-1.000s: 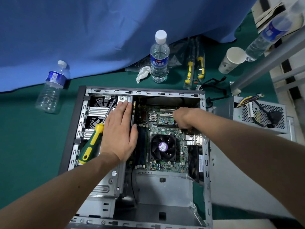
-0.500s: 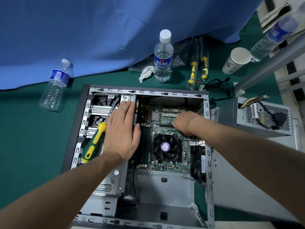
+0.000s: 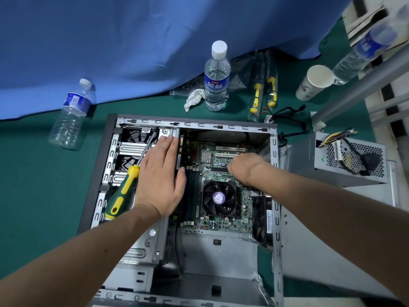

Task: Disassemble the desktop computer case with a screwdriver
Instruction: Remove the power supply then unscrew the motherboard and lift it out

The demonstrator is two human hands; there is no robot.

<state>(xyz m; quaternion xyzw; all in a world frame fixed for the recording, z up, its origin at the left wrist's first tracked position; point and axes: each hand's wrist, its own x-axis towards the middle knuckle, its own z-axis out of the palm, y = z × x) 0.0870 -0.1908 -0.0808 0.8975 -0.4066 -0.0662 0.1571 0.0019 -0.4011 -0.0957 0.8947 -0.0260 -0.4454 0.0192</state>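
The open desktop case [image 3: 199,124] lies on its side on a green table, with the motherboard [image 3: 221,222] and its CPU fan [image 3: 219,198] exposed. My left hand [image 3: 159,180] rests flat on the metal drive cage [image 3: 132,149], fingers straight. A green and yellow screwdriver [image 3: 124,191] lies on the cage just left of that hand, with no hand on it. My right hand [image 3: 245,167] reaches down onto the motherboard near the expansion slots. Its fingers curl downward out of sight, so whatever they touch is hidden.
A removed power supply [image 3: 345,165] with loose cables sits right of the case. Behind the case stand a water bottle [image 3: 215,78], a crumpled tissue [image 3: 193,98], packaged screwdrivers [image 3: 263,91] and a paper cup [image 3: 314,83]. An empty bottle [image 3: 70,114] lies at left, against blue cloth [image 3: 132,41].
My right hand has shifted slightly toward the CPU fan over the motherboard. My left hand and the screwdriver have stayed in place.
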